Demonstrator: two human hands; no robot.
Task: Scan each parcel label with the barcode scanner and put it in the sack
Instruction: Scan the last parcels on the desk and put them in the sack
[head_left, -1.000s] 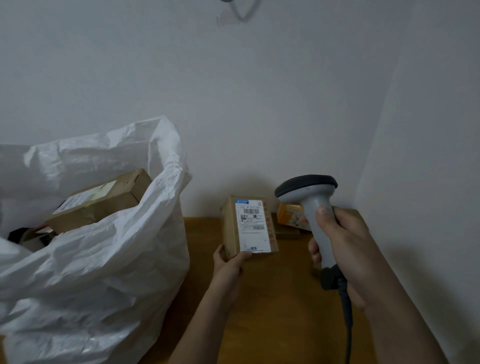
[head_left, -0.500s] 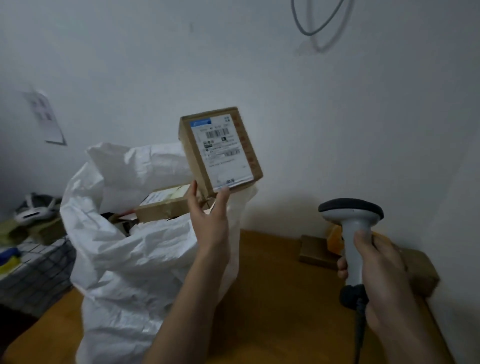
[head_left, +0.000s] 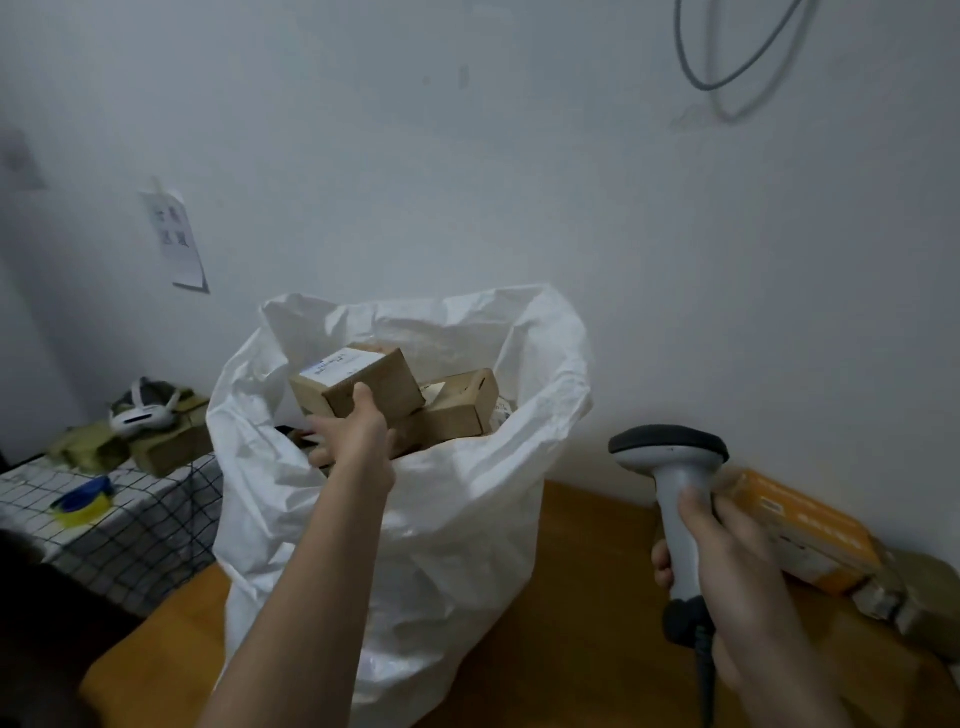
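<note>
Our left grip is closed around the lower edge of a small brown parcel, thumb up against its near face, fingers underneath, and it holds the box in the open mouth of the white sack at the centre of the frame. The parcel is tilted, its white label facing up and toward the upper left; the print is too blurred to read. Just right of it, inside the sack, we see another brown box lying lower, touching or nearly touching the held one. The sack stands upright on the wooden counter, its rim crumpled and folded outward.

Our right grip is wrapped around the handle of the barcode scanner in the lower right of the frame. The scanner stands upright, its dark head at the top, a dark cable running down from the base of the handle. It is well apart from the sack.

Behind the scanner hand, at the right edge, an orange parcel lies on the counter against the wall, with more brown boxes just beside it.

At the left of the frame we see a white headset resting on a box above a checked cloth. A sheet of paper is taped to the wall in the upper left, and a grey cable loops in the upper right.
</note>
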